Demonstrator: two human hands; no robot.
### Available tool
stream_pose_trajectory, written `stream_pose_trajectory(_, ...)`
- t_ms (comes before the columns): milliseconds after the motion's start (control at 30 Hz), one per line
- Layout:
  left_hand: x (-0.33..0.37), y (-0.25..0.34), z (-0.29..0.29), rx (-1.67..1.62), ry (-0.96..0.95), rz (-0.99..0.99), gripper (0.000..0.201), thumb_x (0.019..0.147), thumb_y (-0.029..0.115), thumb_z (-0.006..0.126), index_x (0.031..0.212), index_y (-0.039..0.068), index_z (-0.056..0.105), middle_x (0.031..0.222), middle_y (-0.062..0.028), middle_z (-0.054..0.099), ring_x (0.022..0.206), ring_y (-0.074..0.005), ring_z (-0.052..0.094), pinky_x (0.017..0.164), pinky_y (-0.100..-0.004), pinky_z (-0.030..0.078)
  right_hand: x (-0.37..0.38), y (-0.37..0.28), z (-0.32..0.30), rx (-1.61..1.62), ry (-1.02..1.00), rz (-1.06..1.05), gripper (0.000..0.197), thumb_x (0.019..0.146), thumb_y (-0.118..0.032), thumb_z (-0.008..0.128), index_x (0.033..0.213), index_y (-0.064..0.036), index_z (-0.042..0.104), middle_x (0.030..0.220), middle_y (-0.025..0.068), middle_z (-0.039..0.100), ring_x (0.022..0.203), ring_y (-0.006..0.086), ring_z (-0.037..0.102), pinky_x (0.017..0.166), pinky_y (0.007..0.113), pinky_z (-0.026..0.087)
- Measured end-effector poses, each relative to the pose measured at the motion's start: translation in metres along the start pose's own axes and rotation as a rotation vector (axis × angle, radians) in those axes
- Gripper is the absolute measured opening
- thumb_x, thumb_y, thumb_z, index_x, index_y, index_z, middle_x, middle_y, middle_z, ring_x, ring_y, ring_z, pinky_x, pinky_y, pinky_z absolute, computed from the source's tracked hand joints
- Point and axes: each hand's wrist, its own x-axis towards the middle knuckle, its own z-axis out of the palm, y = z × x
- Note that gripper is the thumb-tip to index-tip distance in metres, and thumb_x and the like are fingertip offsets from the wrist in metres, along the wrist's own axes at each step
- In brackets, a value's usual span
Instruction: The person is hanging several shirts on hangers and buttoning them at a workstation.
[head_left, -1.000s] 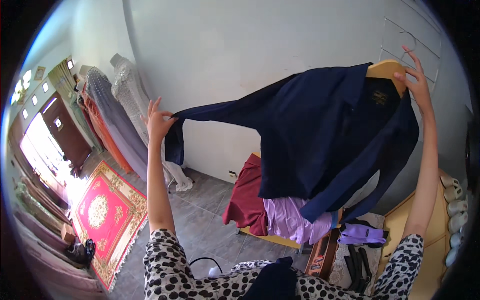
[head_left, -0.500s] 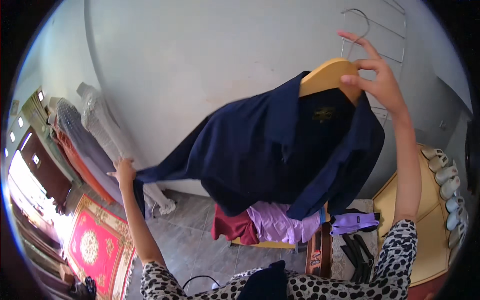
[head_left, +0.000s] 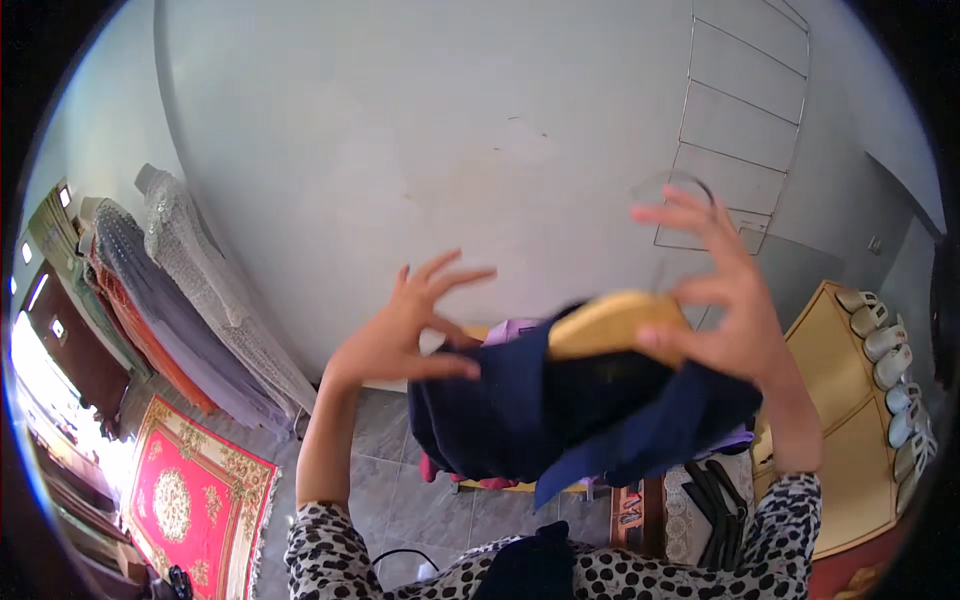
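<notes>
A navy blue collared shirt (head_left: 480, 415) hangs on a light wooden hanger (head_left: 612, 322) in front of me, lower than my raised forearms' reach. With my right hand (head_left: 735, 310) I grip the hanger near its top, thumb in front, upper fingers spread beside the blurred metal hook. My left hand (head_left: 395, 335) is at the shirt's left shoulder, fingers spread; its thumb lies over the navy cloth, and whether it touches is unclear. Behind the shirt, a bit of lilac cloth (head_left: 510, 330) shows; most of that pile is hidden.
A wire rack (head_left: 740, 155) is on the wall. At right, several pairs of shoes (head_left: 885, 345) line a yellow cabinet (head_left: 825, 400). Black hangers (head_left: 715, 510) lie on lace cloth below. Gowns (head_left: 200, 260) stand at left, near a red carpet (head_left: 150, 455).
The shirt and hanger have come down from near the rack. My left hand has let go of the stretched-out sleeve and moved right and inward to the shoulder.
</notes>
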Motion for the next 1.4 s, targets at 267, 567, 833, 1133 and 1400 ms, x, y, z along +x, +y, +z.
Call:
stream_pose_trajectory(267, 0.003, -0.011, 0.005, -0.146, -0.027, -0.049, 0.035, 0.064, 0.039, 0.086, 0.079, 0.01, 0.075, 0.144, -0.0074, 0.051, 0.149, -0.0327, 0.018, 0.111, -0.0695, 0.003, 0.005, 0.055, 0.012, 0.25, -0.068, 0.108, 0.029, 0.069, -0.032, 0.084, 0.07, -0.0051, 0.071, 0.14, 0.0117, 0.052, 0.138, 0.0327, 0.037, 0.115, 0.046, 0.024)
stream_pose_trajectory(567, 0.081, -0.202, 0.207, 0.026, -0.147, -0.513, 0.054, 0.072, 0.053, 0.078, 0.114, 0.019, 0.072, 0.144, -0.005, 0.05, 0.145, -0.03, 0.025, 0.109, -0.0731, 0.009, -0.03, 0.212, 0.251, 0.097, -0.225, 0.47, 0.04, 0.071, -0.047, 0.08, 0.08, -0.0085, 0.075, 0.142, 0.0034, 0.046, 0.14, 0.0264, 0.031, 0.11, 0.072, 0.008)
stream_pose_trajectory(833, 0.091, -0.294, 0.372, 0.192, -0.156, -0.669, 0.036, 0.08, 0.044, 0.072, 0.108, 0.021, 0.074, 0.15, -0.0048, 0.04, 0.145, -0.027, 0.025, 0.111, -0.0708, 0.015, -0.088, 0.285, 0.43, 0.059, -0.291, 0.675, 0.036, 0.068, -0.046, 0.081, 0.086, -0.0146, 0.078, 0.144, 0.0056, 0.043, 0.14, 0.0281, 0.031, 0.107, 0.075, 0.012)
stream_pose_trajectory(1133, 0.088, -0.324, 0.458, 0.22, -0.226, -0.841, 0.039, 0.086, 0.036, 0.068, 0.119, 0.016, 0.066, 0.153, -0.0097, 0.035, 0.145, -0.028, 0.025, 0.112, -0.0663, 0.018, -0.114, 0.321, 0.516, 0.038, -0.332, 0.632, 0.035, 0.073, -0.041, 0.077, 0.096, -0.0138, 0.076, 0.14, 0.0037, 0.046, 0.136, 0.0269, 0.036, 0.108, 0.074, 0.017)
stream_pose_trajectory(1400, 0.059, -0.273, 0.501, 0.208, 0.039, -0.781, 0.059, 0.097, 0.03, 0.05, 0.151, 0.013, 0.031, 0.158, -0.012, 0.026, 0.147, -0.0292, 0.022, 0.114, -0.0599, 0.017, -0.168, 0.289, 0.562, 0.007, -0.023, 0.732, 0.048, 0.092, -0.031, 0.06, 0.135, -0.0097, 0.053, 0.148, 0.0141, 0.04, 0.134, 0.0358, 0.04, 0.109, 0.068, 0.02)
